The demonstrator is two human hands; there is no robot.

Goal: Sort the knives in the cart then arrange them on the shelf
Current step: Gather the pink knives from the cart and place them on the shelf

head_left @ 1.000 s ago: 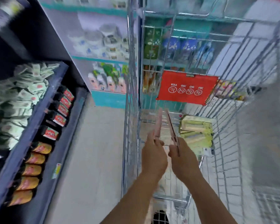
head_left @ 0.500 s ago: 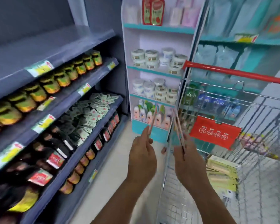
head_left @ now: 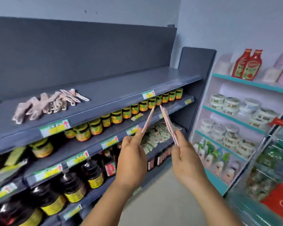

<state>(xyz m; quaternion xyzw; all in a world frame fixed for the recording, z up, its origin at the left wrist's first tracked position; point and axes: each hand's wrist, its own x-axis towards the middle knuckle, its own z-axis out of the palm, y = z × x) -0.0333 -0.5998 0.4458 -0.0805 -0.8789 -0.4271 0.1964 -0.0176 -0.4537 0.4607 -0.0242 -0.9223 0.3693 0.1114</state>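
- Progress: a batch of pale pink knives (head_left: 51, 103) already lies on the top shelf (head_left: 121, 88), in a loose overlapping row toward its left part. Judged partly done.
- In hand now: left hand (head_left: 131, 159) pinches a thin pink knife (head_left: 147, 119) between thumb and curled fingers, its blade pointing up and away toward the shelves.
- Right hand (head_left: 185, 159) grips a small stack of pink knives (head_left: 167, 123), fingers curled round the lower end; exact count not readable, it looks like two or more pressed flat together.
- Both held sets are in the air in front of the middle shelves, below the top shelf's front edge and well to the right of the laid-out batch. Not yet placed.
- Left to do, by my reading: set these beside the existing row, where much bare shelf lies to the right. Whether more knives wait in the cart I cannot tell.
- Cart (head_left: 281, 123): only its red handle and some wire side show at the right edge; contents too blurred to name.
- Second shelf: a row of yellow-labelled jars (head_left: 126, 112) along the front.
- Third shelf: a heap of small green-white sachets (head_left: 157, 136).
- Lower shelves: dark bottles (head_left: 91, 173) with yellow and red labels.
- White side rack (head_left: 245, 82): red sauce pouches on top, round tubs beneath.
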